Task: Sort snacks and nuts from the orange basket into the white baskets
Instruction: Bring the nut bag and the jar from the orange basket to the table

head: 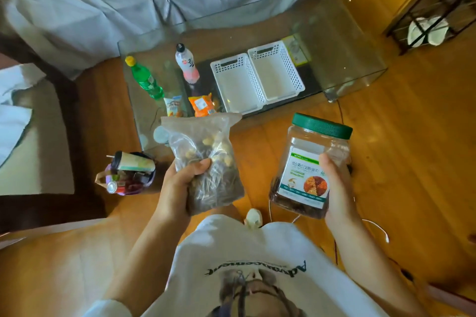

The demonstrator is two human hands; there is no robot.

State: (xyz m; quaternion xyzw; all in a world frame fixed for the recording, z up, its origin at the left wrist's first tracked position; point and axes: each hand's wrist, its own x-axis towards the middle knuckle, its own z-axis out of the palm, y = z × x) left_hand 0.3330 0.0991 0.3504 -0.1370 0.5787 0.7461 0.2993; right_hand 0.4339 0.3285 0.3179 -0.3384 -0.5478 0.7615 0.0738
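My left hand point(180, 188) grips a clear plastic bag of nuts and seeds point(208, 159), held upright over the floor in front of the glass table point(342, 41). My right hand point(334, 185) holds a clear jar with a green lid point(311, 165), dark nuts at its bottom. Two white baskets point(239, 85) point(277, 72) stand side by side on the table, both empty. An orange snack packet point(202, 104) and a pale snack packet point(173, 107) sit by the table's near edge, partly hidden behind the bag. No orange basket shows in view.
A green bottle point(144, 77) and a pink-and-white bottle point(186, 64) stand on the table's left part. A bin of cups and cans point(128, 175) sits on the floor at left. A bed with grey sheets point(103, 2) lies behind. White cables point(378, 229) trail on the wooden floor.
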